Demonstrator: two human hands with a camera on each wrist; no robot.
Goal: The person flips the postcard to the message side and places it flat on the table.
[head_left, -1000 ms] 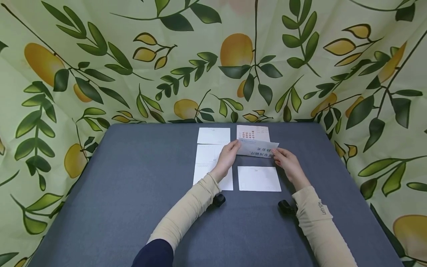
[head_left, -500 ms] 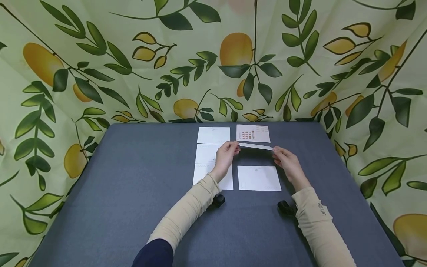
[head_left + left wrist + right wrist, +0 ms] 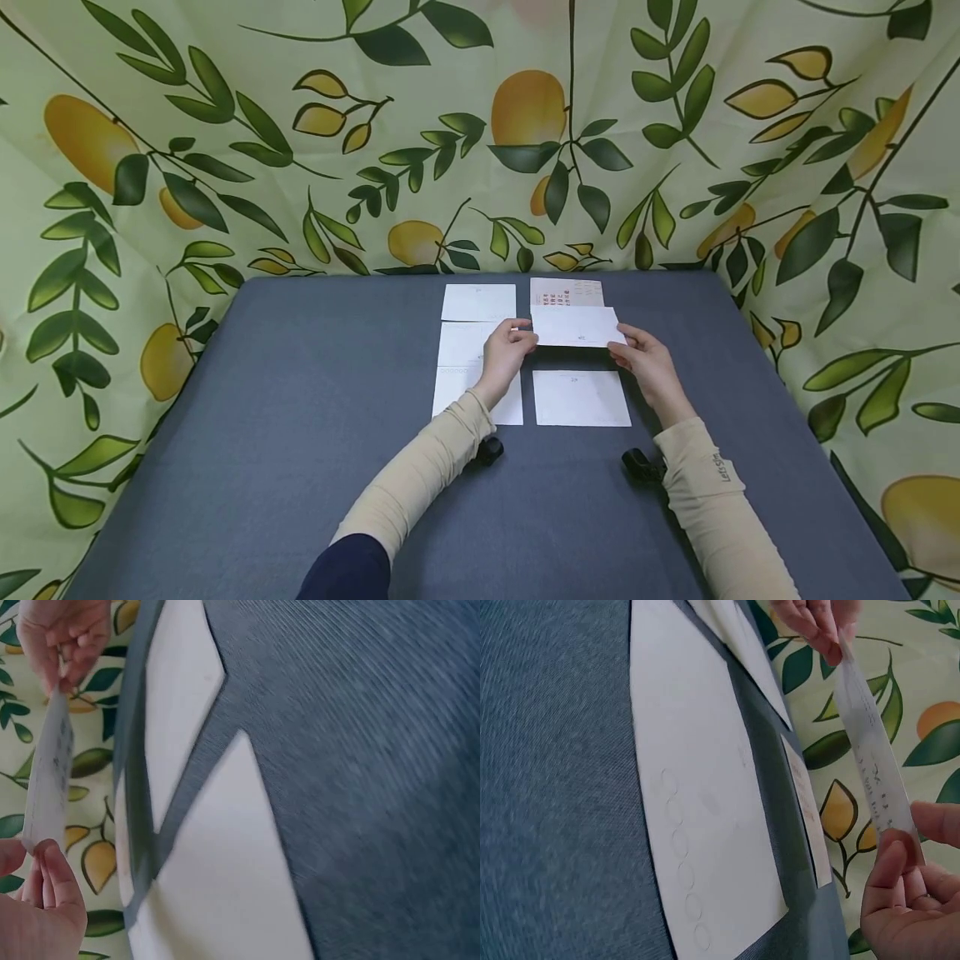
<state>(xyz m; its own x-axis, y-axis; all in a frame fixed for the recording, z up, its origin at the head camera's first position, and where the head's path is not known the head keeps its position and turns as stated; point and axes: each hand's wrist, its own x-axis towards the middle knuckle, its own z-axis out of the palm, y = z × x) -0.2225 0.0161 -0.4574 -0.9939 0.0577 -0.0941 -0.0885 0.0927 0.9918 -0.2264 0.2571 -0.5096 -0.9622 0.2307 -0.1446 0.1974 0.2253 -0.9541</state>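
Observation:
A postcard (image 3: 576, 327) is held up over the table between both hands, its nearly blank white side toward the head camera. My left hand (image 3: 505, 357) pinches its left edge between thumb and fingers. On the opposite edge, my right hand (image 3: 647, 367) grips the corner area the same way. The right wrist view catches dark handwriting-style print on the postcard's other face (image 3: 874, 750). Just behind it, partly covered, lies a card with red characters (image 3: 566, 292). A white card (image 3: 582, 400) lies flat in front of the raised one.
To the left, a column of white cards lies flat: a back one (image 3: 480, 302), a middle one (image 3: 461, 337) and a front one (image 3: 468, 396). The dark blue-grey tabletop (image 3: 300, 433) ends at a leaf-and-fruit patterned curtain (image 3: 420, 167). Black camera straps sit under both wrists.
The postcard has been flipped: its printed face showed first, then it stood edge-on, and now its white side faces the head camera. Both hands stay on its edges, nearly in place.

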